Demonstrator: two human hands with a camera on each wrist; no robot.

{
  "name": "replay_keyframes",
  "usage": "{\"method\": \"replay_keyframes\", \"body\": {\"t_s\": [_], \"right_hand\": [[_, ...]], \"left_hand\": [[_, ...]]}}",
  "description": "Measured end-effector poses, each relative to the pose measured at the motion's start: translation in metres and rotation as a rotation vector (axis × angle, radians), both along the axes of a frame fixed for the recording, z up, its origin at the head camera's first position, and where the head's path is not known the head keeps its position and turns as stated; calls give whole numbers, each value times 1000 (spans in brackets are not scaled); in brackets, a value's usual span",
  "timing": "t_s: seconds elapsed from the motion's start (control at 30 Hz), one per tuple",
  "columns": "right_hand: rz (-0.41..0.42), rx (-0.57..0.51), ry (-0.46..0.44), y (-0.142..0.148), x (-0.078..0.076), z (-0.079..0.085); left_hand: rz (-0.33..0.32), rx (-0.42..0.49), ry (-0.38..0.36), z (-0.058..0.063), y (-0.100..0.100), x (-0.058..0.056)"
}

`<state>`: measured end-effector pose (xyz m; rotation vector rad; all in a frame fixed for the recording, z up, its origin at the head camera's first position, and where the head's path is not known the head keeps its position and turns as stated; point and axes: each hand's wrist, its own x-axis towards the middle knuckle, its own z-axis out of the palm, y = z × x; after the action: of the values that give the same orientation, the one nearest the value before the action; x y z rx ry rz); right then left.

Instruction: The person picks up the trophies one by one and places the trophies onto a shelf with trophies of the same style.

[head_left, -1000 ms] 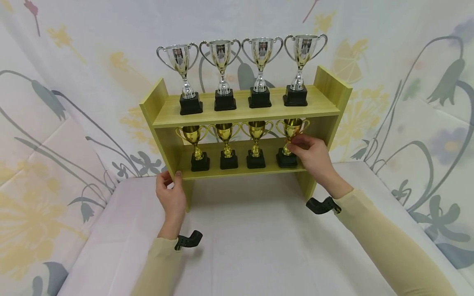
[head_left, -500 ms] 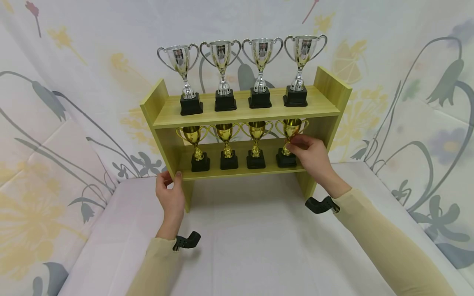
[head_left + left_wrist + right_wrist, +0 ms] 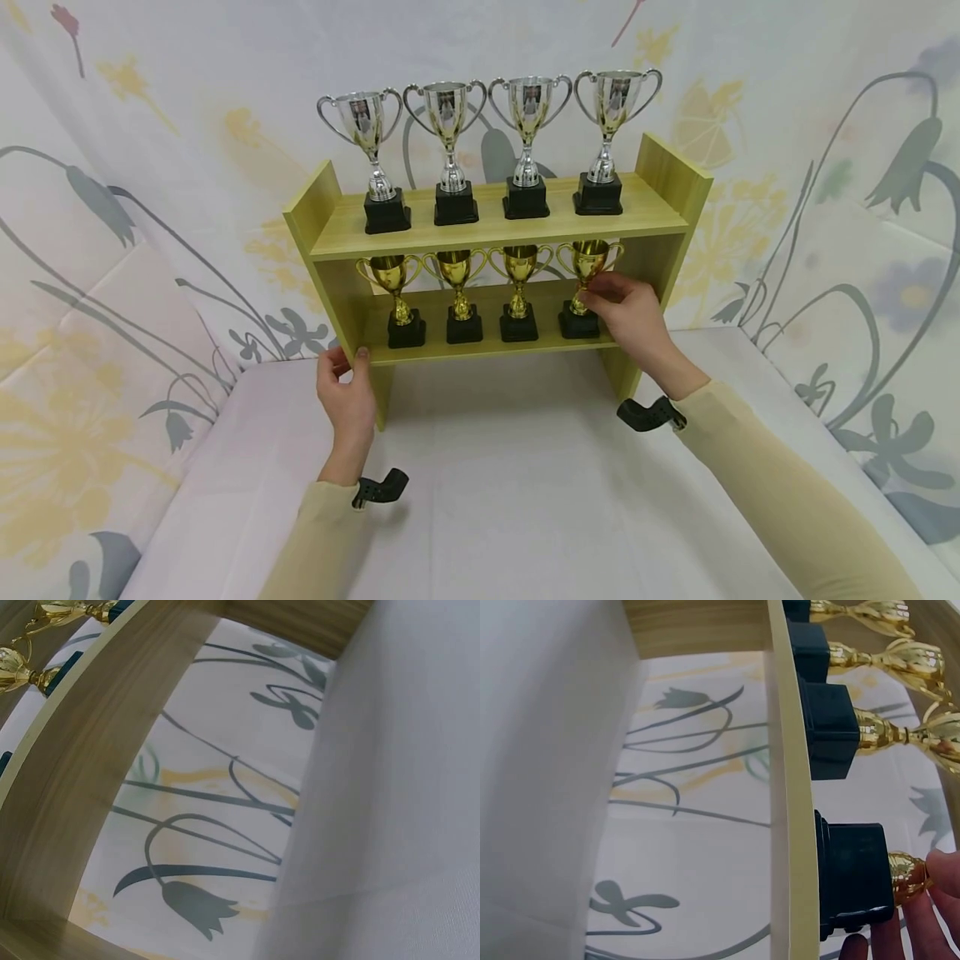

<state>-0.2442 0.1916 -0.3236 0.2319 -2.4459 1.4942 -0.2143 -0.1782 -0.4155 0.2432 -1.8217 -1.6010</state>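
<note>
A two-tier wooden shelf [image 3: 495,242] stands on the white cloth in the head view. My right hand [image 3: 636,321] pinches the stem of the rightmost gold trophy cup [image 3: 588,260], whose black base is on the lower board. In the right wrist view, thumb and fingers close round that gold stem [image 3: 906,876], just above the black base [image 3: 855,871]. At the lower left corner of the shelf, my left hand [image 3: 348,400] grips the side panel, thumb in front and fingers partly hidden behind. No part of the left hand shows in the left wrist view.
More gold cups [image 3: 520,275] line the lower board left of the held one. Several silver cups [image 3: 528,125] stand along the upper board [image 3: 495,242]. Flower-printed cloth [image 3: 150,208] hangs behind and at both sides; white cloth [image 3: 495,483] covers the table.
The rightmost gold trophy cup has slid slightly left along the lower board, my right hand with it. The left hand stays at the shelf's corner.
</note>
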Motion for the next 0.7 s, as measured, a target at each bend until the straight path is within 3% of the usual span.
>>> {"method": "replay_keyframes", "body": {"t_s": [0.7], "right_hand": [[21, -59, -2, 0, 2, -1]], "left_hand": [[19, -10, 14, 1, 2, 1]]}}
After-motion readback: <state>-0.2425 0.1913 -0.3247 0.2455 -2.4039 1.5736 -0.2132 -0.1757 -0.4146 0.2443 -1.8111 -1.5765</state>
